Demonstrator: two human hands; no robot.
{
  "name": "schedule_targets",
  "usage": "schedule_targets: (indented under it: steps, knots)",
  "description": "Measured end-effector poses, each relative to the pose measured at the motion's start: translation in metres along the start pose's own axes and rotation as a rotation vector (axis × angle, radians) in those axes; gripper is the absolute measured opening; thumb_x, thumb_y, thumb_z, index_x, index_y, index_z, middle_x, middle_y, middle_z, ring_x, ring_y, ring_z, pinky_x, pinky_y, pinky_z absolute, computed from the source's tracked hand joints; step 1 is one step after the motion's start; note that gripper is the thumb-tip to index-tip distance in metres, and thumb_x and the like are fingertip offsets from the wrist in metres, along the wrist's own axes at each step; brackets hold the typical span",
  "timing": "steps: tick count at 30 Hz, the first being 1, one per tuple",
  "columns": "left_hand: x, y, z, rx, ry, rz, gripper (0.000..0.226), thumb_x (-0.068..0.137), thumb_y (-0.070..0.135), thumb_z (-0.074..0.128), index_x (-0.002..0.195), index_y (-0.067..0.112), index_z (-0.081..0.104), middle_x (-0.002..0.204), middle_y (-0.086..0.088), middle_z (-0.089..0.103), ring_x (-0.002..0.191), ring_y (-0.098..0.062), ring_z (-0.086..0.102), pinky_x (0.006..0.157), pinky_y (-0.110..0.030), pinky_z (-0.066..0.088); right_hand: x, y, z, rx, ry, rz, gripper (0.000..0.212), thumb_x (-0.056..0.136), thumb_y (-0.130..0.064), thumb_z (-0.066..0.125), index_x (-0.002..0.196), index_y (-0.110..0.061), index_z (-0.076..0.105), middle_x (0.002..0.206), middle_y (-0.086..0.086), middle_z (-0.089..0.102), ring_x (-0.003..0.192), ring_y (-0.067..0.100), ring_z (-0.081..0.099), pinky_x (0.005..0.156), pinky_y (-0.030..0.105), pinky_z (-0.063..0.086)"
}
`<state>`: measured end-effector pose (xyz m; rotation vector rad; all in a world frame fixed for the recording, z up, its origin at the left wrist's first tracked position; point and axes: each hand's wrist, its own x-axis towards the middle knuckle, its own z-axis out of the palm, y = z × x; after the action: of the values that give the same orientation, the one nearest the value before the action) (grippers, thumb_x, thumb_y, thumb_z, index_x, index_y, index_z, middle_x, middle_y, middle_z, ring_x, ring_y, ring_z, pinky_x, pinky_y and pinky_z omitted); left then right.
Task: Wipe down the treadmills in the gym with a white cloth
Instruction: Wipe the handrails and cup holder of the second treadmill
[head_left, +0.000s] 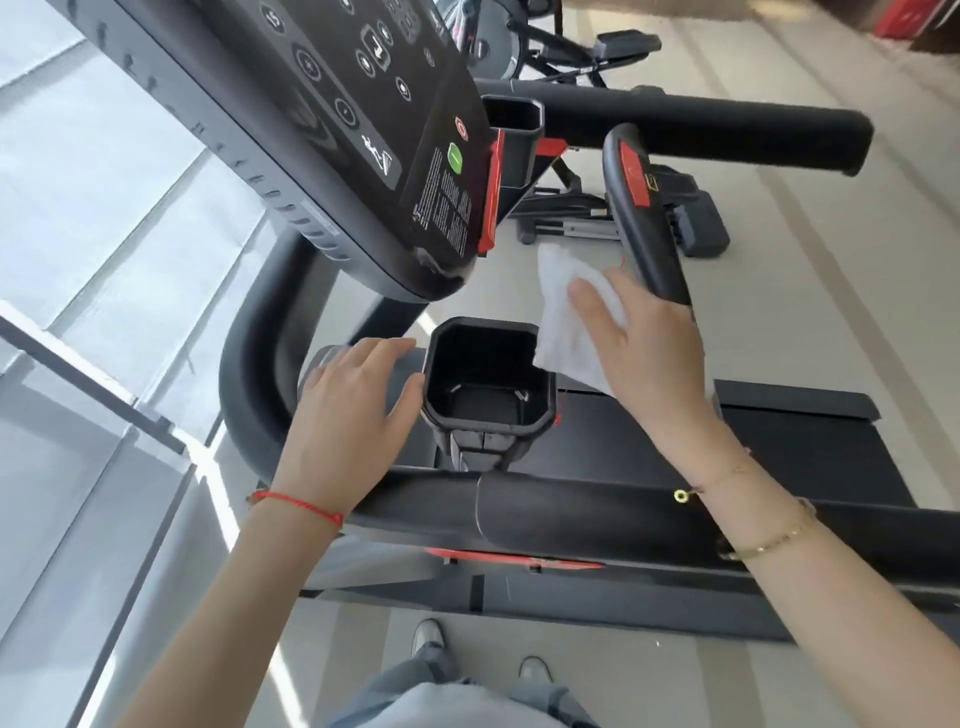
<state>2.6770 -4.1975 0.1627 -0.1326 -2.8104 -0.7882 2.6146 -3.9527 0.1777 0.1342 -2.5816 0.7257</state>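
Gym floor beyond treadmill (571, 525), white cloth (566, 322) beside cup-holder rim (488, 332)

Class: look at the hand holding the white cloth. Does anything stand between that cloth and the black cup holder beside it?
Nothing visible does. The right hand holds the white cloth right beside the cup holder, whose open top is unobstructed.
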Motion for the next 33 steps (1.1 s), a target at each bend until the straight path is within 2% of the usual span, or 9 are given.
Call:
schedule_targets:
  steps: [3, 6, 10, 14, 18, 20, 25, 29, 33]
  knots:
    - [0.011, -0.007, 0.004, -0.026, -0.048, 0.012, 0.038, 0.096, 0.028, 0.055, 0.131, 0.013, 0.058, 0.120, -0.005, 0.064, 0.107, -0.027, 0.061, 0.093, -0.049, 0.047, 0.021, -0.014, 0.026, -0.097, -0.278, -0.172, 0.044, 0.095, -0.059, 0.039, 0.117, -0.025, 0.058, 0.094, -0.002, 0.067, 0.085, 0.025, 0.060, 0.068, 0.035, 0.041]
    - [0.018, -0.014, 0.008, -0.029, -0.097, 0.034, 0.042, 0.097, 0.032, 0.053, 0.134, 0.014, 0.056, 0.124, -0.003, 0.063, 0.112, -0.025, 0.059, 0.095, -0.046, 0.046, 0.024, -0.015, 0.040, -0.032, -0.622, -0.227, 0.048, 0.091, -0.062, 0.044, 0.134, -0.040, 0.043, 0.130, -0.009, 0.056, 0.112, 0.022, 0.056, 0.091, 0.041, 0.045]
    - [0.021, -0.016, 0.012, -0.067, -0.124, 0.040, 0.041, 0.098, 0.032, 0.052, 0.135, 0.015, 0.055, 0.124, -0.002, 0.064, 0.112, -0.023, 0.059, 0.093, -0.045, 0.048, 0.023, -0.001, 0.037, 0.118, -0.737, -0.222, 0.053, 0.092, -0.051, 0.054, 0.139, -0.053, 0.029, 0.136, -0.017, 0.043, 0.119, 0.014, 0.050, 0.096, 0.035, 0.043]
    - [0.021, -0.016, 0.014, -0.079, -0.124, 0.050, 0.039, 0.098, 0.031, 0.053, 0.134, 0.015, 0.055, 0.121, -0.001, 0.064, 0.107, -0.023, 0.061, 0.093, -0.045, 0.049, 0.037, -0.013, 0.052, 0.030, -0.753, -0.348, 0.052, 0.095, -0.045, 0.053, 0.141, -0.046, 0.030, 0.128, -0.011, 0.049, 0.110, 0.015, 0.052, 0.089, 0.036, 0.045]
    - [0.020, -0.014, 0.016, -0.067, -0.140, 0.033, 0.032, 0.098, 0.029, 0.054, 0.124, 0.013, 0.060, 0.113, -0.002, 0.065, 0.100, -0.024, 0.063, 0.089, -0.045, 0.049, 0.043, -0.032, 0.070, -0.100, -0.671, -0.554, 0.046, 0.096, -0.043, 0.049, 0.140, -0.036, 0.037, 0.130, -0.011, 0.053, 0.110, 0.017, 0.054, 0.079, 0.036, 0.045]
    - [0.021, -0.014, 0.016, -0.065, -0.140, 0.026, 0.034, 0.097, 0.030, 0.054, 0.127, 0.013, 0.059, 0.115, -0.001, 0.065, 0.102, -0.023, 0.063, 0.090, -0.044, 0.048, 0.039, -0.024, 0.068, -0.076, -0.648, -0.518, 0.046, 0.096, -0.046, 0.048, 0.139, -0.038, 0.037, 0.131, -0.013, 0.054, 0.111, 0.016, 0.054, 0.080, 0.037, 0.045]
    - [0.025, -0.013, 0.017, -0.074, -0.132, 0.024, 0.042, 0.098, 0.031, 0.053, 0.136, 0.012, 0.054, 0.123, 0.001, 0.062, 0.109, -0.021, 0.062, 0.095, -0.043, 0.048, 0.031, 0.013, 0.050, 0.069, -0.649, -0.207, 0.046, 0.094, -0.048, 0.050, 0.137, -0.033, 0.042, 0.131, -0.010, 0.055, 0.111, 0.018, 0.054, 0.083, 0.032, 0.037]
    - [0.025, -0.012, 0.019, -0.081, -0.118, 0.028, 0.040, 0.097, 0.030, 0.055, 0.132, 0.012, 0.057, 0.119, 0.002, 0.064, 0.104, -0.019, 0.063, 0.093, -0.036, 0.049, 0.040, -0.009, 0.061, -0.072, -0.669, -0.366, 0.045, 0.097, -0.047, 0.044, 0.137, -0.028, 0.040, 0.129, -0.004, 0.057, 0.105, 0.024, 0.057, 0.081, 0.037, 0.043]
    - [0.025, -0.014, 0.021, -0.045, -0.112, 0.035, 0.033, 0.095, 0.028, 0.058, 0.122, 0.010, 0.061, 0.112, 0.001, 0.065, 0.095, -0.021, 0.065, 0.082, -0.028, 0.044, 0.040, -0.030, 0.075, -0.174, -0.619, -0.481, 0.042, 0.098, -0.047, 0.041, 0.137, -0.031, 0.041, 0.127, -0.008, 0.058, 0.104, 0.021, 0.058, 0.072, 0.034, 0.040]
